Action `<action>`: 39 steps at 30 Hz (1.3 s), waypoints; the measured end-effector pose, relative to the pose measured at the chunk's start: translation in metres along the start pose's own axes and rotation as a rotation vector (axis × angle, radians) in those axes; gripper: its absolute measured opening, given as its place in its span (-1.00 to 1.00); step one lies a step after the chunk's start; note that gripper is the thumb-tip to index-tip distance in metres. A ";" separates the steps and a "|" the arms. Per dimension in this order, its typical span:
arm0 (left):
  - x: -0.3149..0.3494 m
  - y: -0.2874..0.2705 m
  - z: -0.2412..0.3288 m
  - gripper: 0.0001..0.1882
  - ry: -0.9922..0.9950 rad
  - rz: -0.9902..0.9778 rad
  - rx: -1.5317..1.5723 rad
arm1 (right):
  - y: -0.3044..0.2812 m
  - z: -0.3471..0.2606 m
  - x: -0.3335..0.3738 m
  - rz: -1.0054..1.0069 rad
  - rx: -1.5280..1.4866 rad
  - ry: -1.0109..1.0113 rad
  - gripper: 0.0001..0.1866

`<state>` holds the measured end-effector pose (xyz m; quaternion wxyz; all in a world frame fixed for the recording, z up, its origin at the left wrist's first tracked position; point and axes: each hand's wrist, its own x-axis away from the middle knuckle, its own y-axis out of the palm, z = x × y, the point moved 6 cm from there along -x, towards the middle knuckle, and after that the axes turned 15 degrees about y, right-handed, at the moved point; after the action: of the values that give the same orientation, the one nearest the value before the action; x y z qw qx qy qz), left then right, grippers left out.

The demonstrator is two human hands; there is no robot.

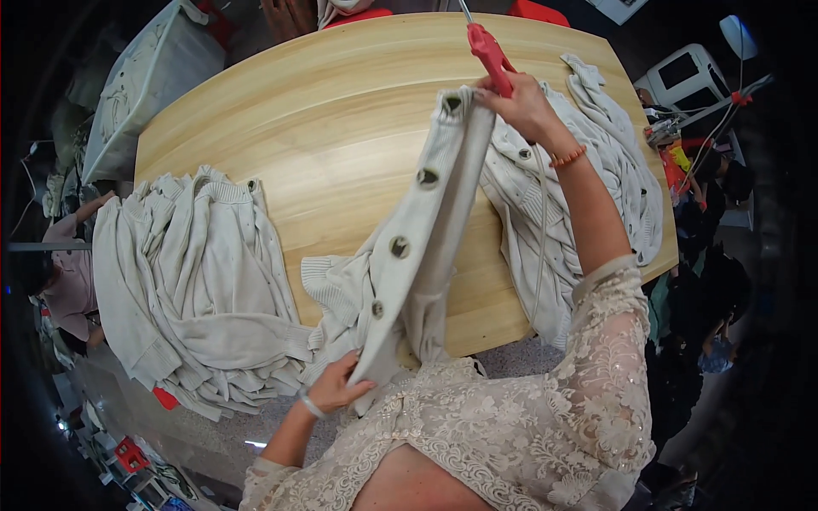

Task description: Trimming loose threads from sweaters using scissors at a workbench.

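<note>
A cream knit cardigan [400, 247] with large dark buttons is stretched upright in front of me, its button band slanting from upper right to lower left. My left hand [336, 387] is closed on its lower front edge, close to my body. My right hand [521, 109] grips a red gun-shaped tool [489, 56] with a thin metal nozzle, which points away toward the table's far edge. The fingers of that same hand also pinch the cardigan's top end. A pale hose [544, 234] hangs below my right hand. One ribbed part of the cardigan rests on the table.
The wooden table [281, 111] has a curved far edge. Cream cardigans are heaped at the left [200, 272] and right [588, 170]. A translucent bin [141, 98] holds garments at the far left. Beyond the table's left side is a person in pink [70, 277].
</note>
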<state>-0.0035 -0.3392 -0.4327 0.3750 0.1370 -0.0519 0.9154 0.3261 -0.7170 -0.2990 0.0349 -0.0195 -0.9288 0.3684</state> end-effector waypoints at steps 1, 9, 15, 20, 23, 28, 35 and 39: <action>-0.021 0.012 0.002 -0.32 0.031 0.085 -0.039 | -0.001 0.012 -0.019 -0.016 0.095 0.105 -0.76; -0.094 0.052 -0.071 -0.58 0.067 0.482 0.374 | 0.052 0.122 0.051 0.064 0.716 0.383 -0.67; -0.041 0.027 -0.114 -0.84 -0.108 0.436 0.305 | 0.063 0.138 0.152 0.050 0.368 0.353 -0.70; -0.074 0.014 -0.025 -0.71 0.018 0.206 -0.838 | 0.068 0.141 0.187 -0.078 0.239 0.513 -0.68; -0.135 0.004 0.040 -0.60 0.395 0.373 -0.892 | 0.064 0.123 0.195 0.061 0.199 0.319 -0.67; -0.276 0.013 0.032 -0.30 0.531 0.308 -1.106 | 0.097 0.131 0.209 -0.042 0.285 0.330 -0.70; -0.323 0.018 -0.024 -0.19 0.311 0.189 -1.209 | 0.116 0.110 0.174 -0.218 0.391 0.359 -0.79; -0.332 0.022 -0.022 -0.19 0.321 0.169 -1.210 | 0.125 0.108 0.097 -0.154 0.442 0.302 -0.76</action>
<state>0.2026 -0.5733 -0.5498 0.3157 -0.2428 -0.5141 0.7596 0.2219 -0.6935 -0.4585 0.2041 0.0047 -0.8090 0.5513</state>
